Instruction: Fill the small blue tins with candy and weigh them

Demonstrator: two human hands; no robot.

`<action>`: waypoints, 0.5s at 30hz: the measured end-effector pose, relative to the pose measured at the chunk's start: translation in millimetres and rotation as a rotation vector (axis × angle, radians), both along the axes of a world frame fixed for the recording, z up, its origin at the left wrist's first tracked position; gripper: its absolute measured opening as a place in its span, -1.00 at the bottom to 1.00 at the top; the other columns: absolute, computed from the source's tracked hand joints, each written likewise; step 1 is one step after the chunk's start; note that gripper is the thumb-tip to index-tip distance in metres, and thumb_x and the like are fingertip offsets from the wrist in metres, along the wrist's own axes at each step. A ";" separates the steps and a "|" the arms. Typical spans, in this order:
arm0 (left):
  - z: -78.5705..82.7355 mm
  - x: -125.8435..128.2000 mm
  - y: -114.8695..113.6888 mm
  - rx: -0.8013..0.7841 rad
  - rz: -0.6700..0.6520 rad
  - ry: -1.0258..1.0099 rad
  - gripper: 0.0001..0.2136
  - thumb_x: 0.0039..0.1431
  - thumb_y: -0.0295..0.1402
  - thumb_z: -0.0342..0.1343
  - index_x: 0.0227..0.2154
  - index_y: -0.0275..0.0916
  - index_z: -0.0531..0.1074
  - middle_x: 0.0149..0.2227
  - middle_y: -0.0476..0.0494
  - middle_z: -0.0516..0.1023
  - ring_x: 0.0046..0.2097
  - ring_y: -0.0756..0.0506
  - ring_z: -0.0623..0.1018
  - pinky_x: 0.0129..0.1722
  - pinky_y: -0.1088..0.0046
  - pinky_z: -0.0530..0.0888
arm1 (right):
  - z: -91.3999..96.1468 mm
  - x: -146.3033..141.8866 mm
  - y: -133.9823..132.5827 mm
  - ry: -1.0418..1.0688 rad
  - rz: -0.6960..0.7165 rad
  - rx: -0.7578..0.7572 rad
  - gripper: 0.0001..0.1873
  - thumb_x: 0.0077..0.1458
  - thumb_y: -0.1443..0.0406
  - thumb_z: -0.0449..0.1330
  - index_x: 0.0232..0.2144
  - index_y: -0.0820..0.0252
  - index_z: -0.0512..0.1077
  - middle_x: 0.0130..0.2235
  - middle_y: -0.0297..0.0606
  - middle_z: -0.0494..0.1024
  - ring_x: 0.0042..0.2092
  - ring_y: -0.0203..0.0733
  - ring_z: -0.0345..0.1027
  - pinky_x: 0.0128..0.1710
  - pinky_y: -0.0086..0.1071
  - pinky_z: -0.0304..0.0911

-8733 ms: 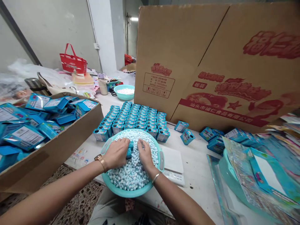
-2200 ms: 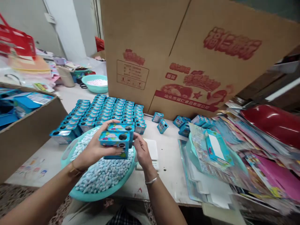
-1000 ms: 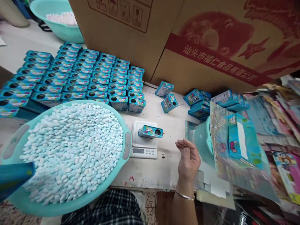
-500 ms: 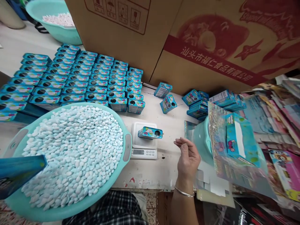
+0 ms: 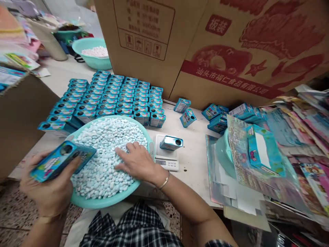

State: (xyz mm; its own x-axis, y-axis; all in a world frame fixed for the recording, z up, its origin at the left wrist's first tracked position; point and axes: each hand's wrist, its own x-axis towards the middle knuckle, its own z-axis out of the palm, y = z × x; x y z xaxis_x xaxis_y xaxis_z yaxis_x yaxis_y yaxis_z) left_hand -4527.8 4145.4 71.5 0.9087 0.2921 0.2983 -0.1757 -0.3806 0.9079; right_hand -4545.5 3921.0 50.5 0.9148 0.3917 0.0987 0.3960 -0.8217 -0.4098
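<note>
A teal basin (image 5: 84, 200) heaped with pale blue and white candies (image 5: 102, 154) sits at the table's front edge. My right hand (image 5: 136, 161) rests on the candies at the basin's right side, fingers spread flat. My left hand (image 5: 50, 187) grips a blue tin (image 5: 61, 164) with a round hole, held over the basin's left rim. Another blue tin (image 5: 171, 142) lies on a small white scale (image 5: 167, 161) just right of the basin.
Several rows of blue tins (image 5: 108, 99) stand behind the basin. A large printed carton (image 5: 205, 44) rises at the back. Loose tins (image 5: 187, 117) lie beside it. Printed packaging sheets (image 5: 264, 154) pile on the right. A second basin (image 5: 92, 55) and an open cardboard box (image 5: 23, 116) are left.
My right hand moved from beside the scale into the basin and now lies on the candies. My left hand with its tin has come fully into view. The camera tilted up.
</note>
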 end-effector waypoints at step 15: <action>-14.1 -23.2 27.5 -0.059 0.032 0.037 -0.51 0.02 -0.30 0.31 0.02 -0.17 0.33 0.01 -0.07 0.44 0.07 -0.15 0.45 0.12 0.27 0.38 | -7.5 17.4 38.9 0.087 -0.130 0.042 -0.73 0.32 0.14 -0.09 -0.17 0.13 0.32 -0.16 -0.16 0.45 -0.22 -0.10 0.32 -0.29 -0.28 0.21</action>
